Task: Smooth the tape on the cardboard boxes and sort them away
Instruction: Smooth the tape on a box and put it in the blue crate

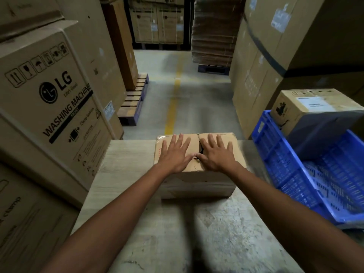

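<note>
A small brown cardboard box [197,182] sits on a pale worn table [126,174] in front of me. Its two top flaps meet at a ragged middle seam with a dark gap. My left hand [174,154] lies flat on the left flap with its fingers spread and straight. On the right flap my right hand [215,154] presses flat the same way. The thumbs nearly meet at the seam. A second cardboard box [307,109] with a white label rests in the far end of a blue plastic crate [323,186] at the right.
Large washing-machine cartons [51,99] tower at the left, tall cartons [275,56] at the right. A concrete aisle with a yellow line [173,107] runs ahead between them. Wooden pallets [134,101] and a stack of flat cardboard [214,30] stand farther back.
</note>
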Available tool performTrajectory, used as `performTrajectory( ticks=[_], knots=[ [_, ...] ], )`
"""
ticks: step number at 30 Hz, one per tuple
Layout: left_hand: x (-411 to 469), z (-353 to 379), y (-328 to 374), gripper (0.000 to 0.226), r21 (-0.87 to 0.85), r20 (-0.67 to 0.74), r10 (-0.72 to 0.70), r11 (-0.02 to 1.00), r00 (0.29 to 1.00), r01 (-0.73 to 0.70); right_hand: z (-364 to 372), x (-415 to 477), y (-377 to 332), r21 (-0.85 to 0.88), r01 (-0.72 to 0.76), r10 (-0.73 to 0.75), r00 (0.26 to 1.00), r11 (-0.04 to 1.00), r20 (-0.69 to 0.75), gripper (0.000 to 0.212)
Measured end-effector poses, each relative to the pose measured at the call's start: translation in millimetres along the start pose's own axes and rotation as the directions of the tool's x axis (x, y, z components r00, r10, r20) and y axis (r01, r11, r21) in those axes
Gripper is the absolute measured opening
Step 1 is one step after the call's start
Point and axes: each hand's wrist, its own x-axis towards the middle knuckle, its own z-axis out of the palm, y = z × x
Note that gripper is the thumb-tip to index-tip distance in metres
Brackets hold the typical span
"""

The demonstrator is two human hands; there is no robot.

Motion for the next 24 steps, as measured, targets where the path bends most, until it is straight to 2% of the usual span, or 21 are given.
performTrajectory(
  ticks=[2, 4, 7, 8, 10, 12, 14, 17, 19, 21, 24],
  knots=[
    [7.4, -0.3, -1.9, 0.069, 0.098, 0.091, 0.001, 0.995, 0.996, -0.01, 7.3, 2.2, 0.2, 0.005, -0.019, 0.019, 0.998, 1.0, 0.053, 0.076],
    [11.5, -3.4, -5.8, 0.069, 0.105, 0.125, 0.037, 0.993, 0.991, -0.05, 6.0, 3.7, -0.5, 0.022, -0.026, 0.025, 0.998, 0.999, 0.054, 0.074],
    [6.2, -5.0, -8.7, 0.07, 0.061, 0.04, 0.051, 0.997, 0.998, -0.054, -1.9, 0.2, 8.5, 0.041, 0.017, -0.015, 0.998, 0.999, -0.054, 0.062],
    [4.3, -3.2, -9.5, 0.071, 0.023, -0.016, 0.003, 1.0, 1.0, -0.002, -2.6, -1.4, 15.9, 0.054, 0.008, -0.003, 0.996, 0.999, -0.094, 0.057],
    [1.2, 0.2, -11.8, 0.076, -0.06, -0.092, -0.186, 0.982, 0.978, 0.181, -0.2, -5.2, 30.9, 0.115, -0.086, 0.099, 0.988, 0.99, -0.116, 0.057],
    [0.7, 0.4, -11.6, 0.084, -0.117, -0.072, -0.348, 0.934, 0.935, 0.339, 5.1, -8.8, 39.2, 0.163, -0.192, 0.204, 0.977, 0.968, -0.066, 0.066],
    [2.6, -2.7, -8.7, 0.086, -0.143, -0.027, -0.403, 0.907, 0.915, 0.396, 6.5, -8.1, 38.5, 0.184, -0.214, 0.224, 0.974, 0.959, -0.038, 0.07],
    [1.5, -8.0, -4.4, 0.085, -0.15, -0.05, -0.398, 0.91, 0.916, 0.387, 1.6, -9.1, 30.7, 0.218, -0.222, 0.242, 0.968, 0.95, -0.068, 0.07],
    [-3.5, -8.7, -6.2, 0.091, -0.207, -0.07, -0.385, 0.908, 0.92, 0.364, 1.1, -14.3, 28.6, 0.264, -0.263, 0.292, 0.953, 0.928, -0.079, 0.08],
    [-14.3, -7.0, -10.6, 0.107, -0.277, -0.071, -0.37, 0.9, 0.926, 0.338, 1.4, -21.6, 31.5, 0.326, -0.304, 0.327, 0.945, 0.895, -0.016, 0.108],
    [-29.9, -6.4, -12.3, 0.129, -0.265, -0.006, -0.3, 0.92, 0.954, 0.288, 1.8, -30.5, 39.0, 0.329, -0.268, 0.256, 0.963, 0.906, 0.081, 0.138]
  ],
)
